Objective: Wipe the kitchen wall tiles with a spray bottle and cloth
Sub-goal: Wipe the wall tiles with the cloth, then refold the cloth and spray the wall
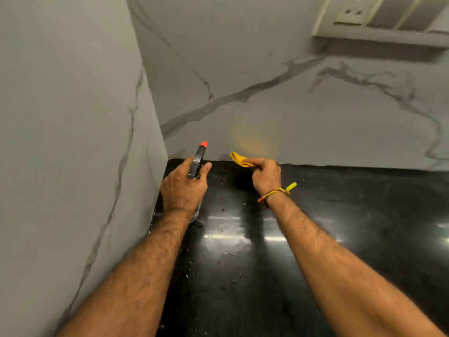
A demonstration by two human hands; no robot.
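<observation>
At frame centre, the left hand (183, 188) grips the spray bottle (198, 161), nozzle toward the wall tiles (303, 122), while the right hand (266, 177), nearer them, pinches the cloth (239, 159).

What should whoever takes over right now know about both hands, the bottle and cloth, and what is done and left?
Left hand: grips the spray bottle, red nozzle aimed at the back wall tiles near the corner.
Right hand: pinches the bunched yellow cloth low by the seam where wall meets the black countertop.
Done: cannot tell how much is wiped; droplets lie on the countertop.
Left: spray the tiles, then wipe the back wall and the side wall, keeping clear of the switch panel at upper right.
</observation>
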